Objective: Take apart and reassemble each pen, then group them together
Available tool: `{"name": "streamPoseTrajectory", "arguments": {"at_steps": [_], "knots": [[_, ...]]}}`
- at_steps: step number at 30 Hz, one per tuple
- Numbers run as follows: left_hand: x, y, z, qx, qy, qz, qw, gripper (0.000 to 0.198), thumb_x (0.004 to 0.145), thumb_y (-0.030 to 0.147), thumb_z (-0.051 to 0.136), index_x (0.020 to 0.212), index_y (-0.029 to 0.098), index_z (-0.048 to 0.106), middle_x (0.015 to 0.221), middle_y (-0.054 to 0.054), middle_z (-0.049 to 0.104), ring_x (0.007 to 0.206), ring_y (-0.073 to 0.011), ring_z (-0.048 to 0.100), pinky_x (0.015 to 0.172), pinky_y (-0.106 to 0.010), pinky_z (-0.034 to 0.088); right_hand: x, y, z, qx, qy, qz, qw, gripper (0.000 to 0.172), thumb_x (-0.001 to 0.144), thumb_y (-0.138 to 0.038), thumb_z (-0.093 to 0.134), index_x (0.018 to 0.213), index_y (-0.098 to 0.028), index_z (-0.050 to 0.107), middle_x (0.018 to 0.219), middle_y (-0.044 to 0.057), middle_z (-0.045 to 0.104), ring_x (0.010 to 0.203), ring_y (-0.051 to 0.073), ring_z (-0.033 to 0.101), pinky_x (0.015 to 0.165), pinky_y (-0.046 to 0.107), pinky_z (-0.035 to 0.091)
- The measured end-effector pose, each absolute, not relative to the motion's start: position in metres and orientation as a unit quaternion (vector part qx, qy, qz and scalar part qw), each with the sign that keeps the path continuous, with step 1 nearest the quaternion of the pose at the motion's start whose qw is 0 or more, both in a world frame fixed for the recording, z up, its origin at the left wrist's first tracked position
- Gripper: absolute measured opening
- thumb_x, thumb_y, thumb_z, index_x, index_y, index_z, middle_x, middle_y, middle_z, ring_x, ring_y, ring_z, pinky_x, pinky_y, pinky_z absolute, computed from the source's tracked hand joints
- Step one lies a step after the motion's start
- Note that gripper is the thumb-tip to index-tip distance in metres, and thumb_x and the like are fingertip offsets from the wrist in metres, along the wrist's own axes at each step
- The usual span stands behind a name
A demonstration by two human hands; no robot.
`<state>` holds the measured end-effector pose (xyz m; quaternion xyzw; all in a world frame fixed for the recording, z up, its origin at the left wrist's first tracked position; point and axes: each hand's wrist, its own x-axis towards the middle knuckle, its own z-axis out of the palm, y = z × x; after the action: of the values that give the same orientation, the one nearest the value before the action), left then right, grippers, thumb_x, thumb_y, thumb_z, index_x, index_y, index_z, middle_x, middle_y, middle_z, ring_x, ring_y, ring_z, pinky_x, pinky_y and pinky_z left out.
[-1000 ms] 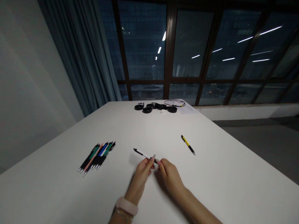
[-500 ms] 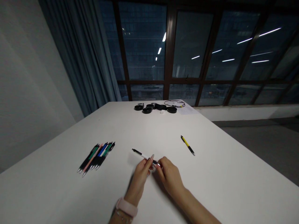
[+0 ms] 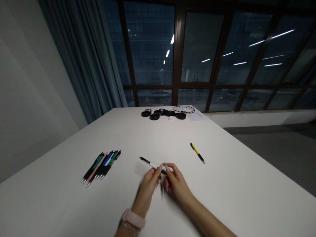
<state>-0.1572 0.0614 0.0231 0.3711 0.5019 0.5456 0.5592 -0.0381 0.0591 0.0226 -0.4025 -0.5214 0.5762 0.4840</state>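
Observation:
A white pen with black ends (image 3: 151,163) is held just above the white table (image 3: 222,184), pointing up and left. My left hand (image 3: 148,187) pinches its near part from the left, a pale watch on that wrist. My right hand (image 3: 177,184) pinches the pen's near tip from the right, fingers curled close against the left fingertips. Both hands meet at the middle of the table's near half.
A bunch of several coloured pens (image 3: 101,164) lies to the left. A single yellow and black pen (image 3: 197,153) lies to the right. Black round items and a cable (image 3: 168,114) sit at the table's far edge, before dark windows and a curtain.
The pen has shifted slightly left in my hands. My right fingers have moved up over the pen's near tip, closer to the left fingertips.

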Motion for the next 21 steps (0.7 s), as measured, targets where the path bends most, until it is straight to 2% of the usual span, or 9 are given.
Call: {"name": "streamPoseTrajectory", "arguments": {"at_steps": [2, 5, 7, 10, 12, 15, 17, 21], "knots": [[-0.157, 0.061, 0.022, 0.371, 0.506, 0.547, 0.554, 0.052, 0.059, 0.063, 0.073, 0.073, 0.014, 0.064, 0.059, 0.003, 0.054, 0.054, -0.0093, 0.045, 0.050, -0.022, 0.030, -0.038, 0.061, 0.025, -0.397, -0.498, 0.599, 0.485, 0.053, 0.080, -0.065, 0.051, 0.107, -0.019, 0.051, 0.046, -0.011, 0.041, 0.039, 0.009, 0.033, 0.041, 0.021, 0.026], [-0.157, 0.063, 0.019, 0.373, 0.507, 0.551, 0.548, 0.050, 0.061, 0.063, 0.072, 0.073, 0.015, 0.064, 0.059, 0.003, 0.055, 0.054, -0.0089, 0.045, 0.050, -0.022, 0.030, -0.037, 0.063, 0.024, -0.395, -0.476, 0.581, 0.529, 0.058, 0.068, -0.063, 0.068, 0.104, -0.020, 0.053, 0.053, -0.010, 0.046, 0.044, 0.008, 0.039, 0.044, 0.020, 0.031], [-0.156, 0.064, 0.018, 0.376, 0.505, 0.544, 0.555, 0.051, 0.061, 0.064, 0.072, 0.072, 0.015, 0.063, 0.058, 0.003, 0.054, 0.052, -0.0087, 0.044, 0.049, -0.022, 0.029, -0.037, 0.064, 0.022, -0.398, -0.474, 0.595, 0.512, 0.059, 0.070, -0.067, 0.063, 0.102, -0.019, 0.054, 0.050, -0.010, 0.047, 0.041, 0.008, 0.039, 0.043, 0.021, 0.031], [-0.155, 0.064, 0.016, 0.377, 0.505, 0.537, 0.562, 0.053, 0.057, 0.067, 0.072, 0.069, 0.016, 0.062, 0.053, 0.005, 0.051, 0.049, -0.0082, 0.041, 0.048, -0.022, 0.028, -0.037, 0.066, 0.019, -0.402, -0.479, 0.625, 0.466, 0.065, 0.076, -0.074, 0.049, 0.103, -0.016, 0.055, 0.037, -0.011, 0.040, 0.032, 0.009, 0.030, 0.037, 0.021, 0.023], [-0.155, 0.064, 0.016, 0.375, 0.509, 0.543, 0.553, 0.054, 0.056, 0.067, 0.072, 0.068, 0.016, 0.061, 0.053, 0.005, 0.049, 0.049, -0.0079, 0.039, 0.048, -0.022, 0.027, -0.037, 0.067, 0.017, -0.399, -0.470, 0.622, 0.483, 0.066, 0.072, -0.072, 0.057, 0.106, -0.016, 0.054, 0.038, -0.012, 0.039, 0.033, 0.008, 0.029, 0.037, 0.020, 0.022], [-0.156, 0.062, 0.016, 0.378, 0.512, 0.550, 0.540, 0.051, 0.061, 0.065, 0.071, 0.072, 0.016, 0.062, 0.056, 0.004, 0.053, 0.051, -0.0084, 0.042, 0.050, -0.022, 0.028, -0.038, 0.068, 0.016, -0.392, -0.445, 0.618, 0.516, 0.067, 0.063, -0.066, 0.071, 0.106, -0.018, 0.053, 0.046, -0.013, 0.043, 0.037, 0.007, 0.035, 0.040, 0.019, 0.028], [-0.155, 0.062, 0.019, 0.382, 0.510, 0.547, 0.543, 0.052, 0.061, 0.065, 0.070, 0.073, 0.015, 0.063, 0.058, 0.003, 0.054, 0.052, -0.0092, 0.043, 0.050, -0.023, 0.029, -0.038, 0.069, 0.014, -0.390, -0.439, 0.634, 0.503, 0.065, 0.065, -0.070, 0.067, 0.102, -0.018, 0.054, 0.046, -0.011, 0.045, 0.038, 0.007, 0.038, 0.040, 0.019, 0.029], [-0.152, 0.061, 0.025, 0.377, 0.507, 0.536, 0.561, 0.057, 0.051, 0.070, 0.072, 0.065, 0.016, 0.059, 0.056, 0.003, 0.054, 0.051, -0.0099, 0.044, 0.049, -0.023, 0.030, -0.037, 0.070, 0.013, -0.390, -0.454, 0.648, 0.471, 0.067, 0.068, -0.075, 0.059, 0.101, -0.017, 0.055, 0.040, -0.009, 0.046, 0.033, 0.008, 0.037, 0.037, 0.020, 0.025]]}}
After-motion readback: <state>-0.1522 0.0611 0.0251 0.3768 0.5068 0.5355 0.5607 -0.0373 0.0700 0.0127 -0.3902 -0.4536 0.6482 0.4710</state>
